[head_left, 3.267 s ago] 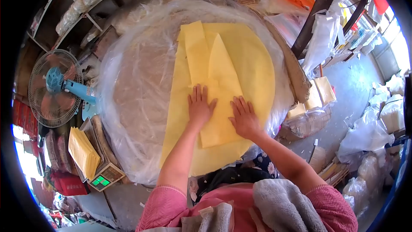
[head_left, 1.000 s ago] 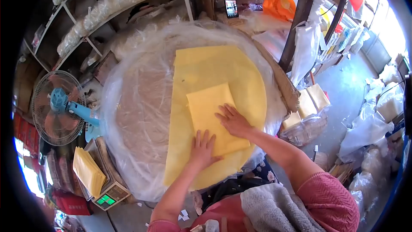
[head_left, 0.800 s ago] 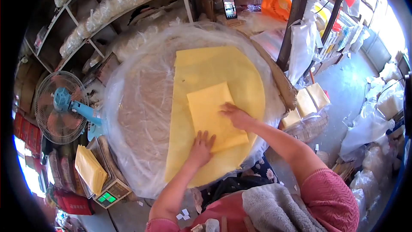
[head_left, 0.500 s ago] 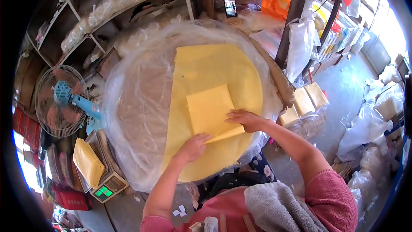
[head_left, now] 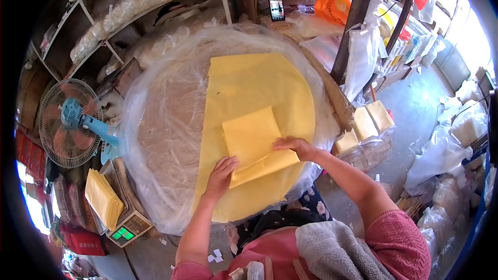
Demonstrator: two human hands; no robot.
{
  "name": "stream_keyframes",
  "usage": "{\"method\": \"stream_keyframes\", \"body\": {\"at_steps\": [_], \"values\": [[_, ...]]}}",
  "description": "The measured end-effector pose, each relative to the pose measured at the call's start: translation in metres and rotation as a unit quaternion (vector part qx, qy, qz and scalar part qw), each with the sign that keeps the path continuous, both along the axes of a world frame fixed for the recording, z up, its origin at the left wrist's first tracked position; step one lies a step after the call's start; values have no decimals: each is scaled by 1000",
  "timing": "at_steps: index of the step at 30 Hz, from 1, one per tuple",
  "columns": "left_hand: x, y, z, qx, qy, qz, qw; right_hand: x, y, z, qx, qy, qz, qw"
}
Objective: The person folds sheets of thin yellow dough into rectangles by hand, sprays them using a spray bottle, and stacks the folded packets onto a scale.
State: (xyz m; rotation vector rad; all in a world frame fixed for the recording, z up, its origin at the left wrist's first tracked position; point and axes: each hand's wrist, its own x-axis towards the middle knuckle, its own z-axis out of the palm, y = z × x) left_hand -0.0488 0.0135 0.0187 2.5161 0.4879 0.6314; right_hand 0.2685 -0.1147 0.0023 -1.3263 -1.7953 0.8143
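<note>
A thin, flexible yellow sheet [head_left: 254, 83] lies over the right side of a round table covered in clear plastic [head_left: 166, 119]. On it rests a folded yellow sheet [head_left: 251, 132], with a loose flap along its near edge. My left hand [head_left: 222, 176] is closed at the left end of this flap, its thumb hidden beneath. Curled over the packet's right edge, my right hand [head_left: 293, 148] pinches the fold there. Between the two hands the flap bulges slightly and is not flat.
A blue fan [head_left: 72, 116] stands to the left. Below it, a scale [head_left: 127, 228] carries a stack of folded yellow sheets [head_left: 104, 197]. Wrapped yellowish blocks [head_left: 365, 122] sit to the right, past the cardboard edge [head_left: 337, 103]. A phone [head_left: 276, 8] is propped at the back.
My left hand has shifted left and up to the packet's lower-left edge. The near flap has opened out wider toward me, while my right hand stays at the right edge.
</note>
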Motion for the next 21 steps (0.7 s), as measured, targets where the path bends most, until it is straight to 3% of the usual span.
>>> {"method": "stream_keyframes", "body": {"at_steps": [4,6,7,8,9,10,16,18,21], "values": [[1,1,-5,-86,-49,20,995,-1,1,1,14,20,-5,1000],[4,8,-27,-189,-76,63,977,0,1,4,1,-28,-21,999],[3,10,-36,-243,-86,89,962,-1,1,5,-13,8,-29,999],[10,2,-25,-385,-112,160,902,-6,-1,8,-51,-19,-97,994],[13,10,-27,-218,-42,179,958,-7,3,4,-75,10,-120,990],[17,14,-28,-136,-9,199,970,-8,9,6,-95,35,-146,984],[42,22,-22,-241,-5,275,931,-10,39,27,-181,-85,-283,938],[47,26,-25,-220,11,299,928,-15,49,27,-172,-79,-314,930],[52,29,-10,-283,59,320,902,-17,61,15,-159,-74,-353,919]]}}
